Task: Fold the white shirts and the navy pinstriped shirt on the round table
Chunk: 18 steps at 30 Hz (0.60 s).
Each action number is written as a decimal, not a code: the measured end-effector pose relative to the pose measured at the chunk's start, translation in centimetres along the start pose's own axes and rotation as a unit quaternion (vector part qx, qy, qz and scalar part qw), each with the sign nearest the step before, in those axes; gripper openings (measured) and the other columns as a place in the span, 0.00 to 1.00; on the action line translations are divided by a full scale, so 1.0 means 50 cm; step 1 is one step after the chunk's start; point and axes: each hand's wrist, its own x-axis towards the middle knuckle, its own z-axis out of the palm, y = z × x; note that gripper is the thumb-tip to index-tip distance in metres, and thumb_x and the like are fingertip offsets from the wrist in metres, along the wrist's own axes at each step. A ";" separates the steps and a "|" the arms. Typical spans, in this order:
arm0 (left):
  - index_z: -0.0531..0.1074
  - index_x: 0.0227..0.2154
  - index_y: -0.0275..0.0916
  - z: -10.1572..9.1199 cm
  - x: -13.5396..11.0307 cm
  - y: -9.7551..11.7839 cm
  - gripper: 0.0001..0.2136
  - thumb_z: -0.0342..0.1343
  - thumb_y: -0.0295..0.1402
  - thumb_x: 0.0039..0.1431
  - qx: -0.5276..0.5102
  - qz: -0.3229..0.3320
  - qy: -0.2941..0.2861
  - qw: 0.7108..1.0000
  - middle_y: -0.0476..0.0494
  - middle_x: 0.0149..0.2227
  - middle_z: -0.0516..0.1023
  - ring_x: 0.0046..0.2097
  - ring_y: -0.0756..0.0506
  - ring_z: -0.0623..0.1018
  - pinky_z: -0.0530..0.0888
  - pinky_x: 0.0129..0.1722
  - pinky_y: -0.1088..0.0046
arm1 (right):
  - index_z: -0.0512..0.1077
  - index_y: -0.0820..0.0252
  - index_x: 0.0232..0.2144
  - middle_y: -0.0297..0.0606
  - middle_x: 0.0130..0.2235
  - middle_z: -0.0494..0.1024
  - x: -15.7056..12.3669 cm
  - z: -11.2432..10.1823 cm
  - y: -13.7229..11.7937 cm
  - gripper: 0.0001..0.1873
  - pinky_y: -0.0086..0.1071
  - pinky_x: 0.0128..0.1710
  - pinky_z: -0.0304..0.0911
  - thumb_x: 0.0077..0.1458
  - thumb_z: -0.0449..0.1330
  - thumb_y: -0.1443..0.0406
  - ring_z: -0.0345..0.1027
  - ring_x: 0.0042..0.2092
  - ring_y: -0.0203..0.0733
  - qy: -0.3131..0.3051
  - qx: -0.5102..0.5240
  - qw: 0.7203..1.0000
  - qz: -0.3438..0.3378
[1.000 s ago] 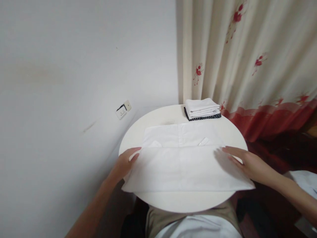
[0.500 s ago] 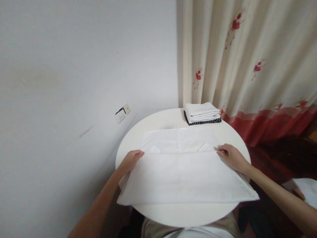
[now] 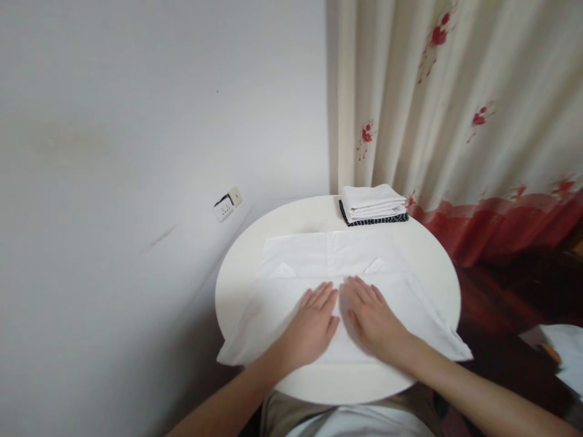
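Left grip point(image 3: 310, 331) and right grip point(image 3: 374, 320) are both slack, palms down with fingers stretched out, pinching nothing; they appear to rest side by side on the middle of a white cloth point(image 3: 412, 312). The cloth lies on the round white bench point(image 3: 348, 382), its near part doubled over and its two near corners reaching past the edge. The step in hand looks like flattening that fold; the next move seems to call for light, even pressure outward, without dragging the fold line askew. Small white flaps point(image 3: 374, 265) show beyond the fold, perhaps labels, but no brand or writing is readable.
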 end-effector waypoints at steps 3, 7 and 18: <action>0.47 0.71 0.33 0.034 0.011 0.056 0.29 0.39 0.30 0.69 -0.001 -0.007 -0.005 1.000 0.37 0.72 0.49 0.73 0.42 0.48 0.50 0.70 0.57 | 0.55 0.72 0.68 0.51 0.70 0.53 -0.001 0.037 -0.050 0.35 0.57 0.67 0.45 0.58 0.45 0.73 0.44 0.71 0.55 -0.044 -0.019 0.999 0.007; 0.46 0.71 0.35 0.044 0.002 0.049 0.28 0.35 0.34 0.71 0.005 -0.007 -0.001 1.000 0.40 0.73 0.46 0.73 0.42 0.45 0.49 0.71 0.55 | 0.52 0.69 0.70 0.48 0.71 0.50 -0.008 0.050 -0.031 0.33 0.57 0.68 0.40 0.64 0.43 0.66 0.40 0.72 0.52 -0.036 -0.022 0.999 0.011; 0.52 0.70 0.51 0.024 -0.017 0.011 0.25 0.40 0.45 0.72 -0.028 -0.020 -0.016 0.999 0.49 0.73 0.47 0.73 0.39 0.48 0.52 0.69 0.49 | 0.55 0.61 0.70 0.52 0.71 0.51 -0.056 0.014 0.095 0.38 0.58 0.67 0.42 0.66 0.43 0.45 0.41 0.72 0.57 -0.039 -0.063 0.993 0.087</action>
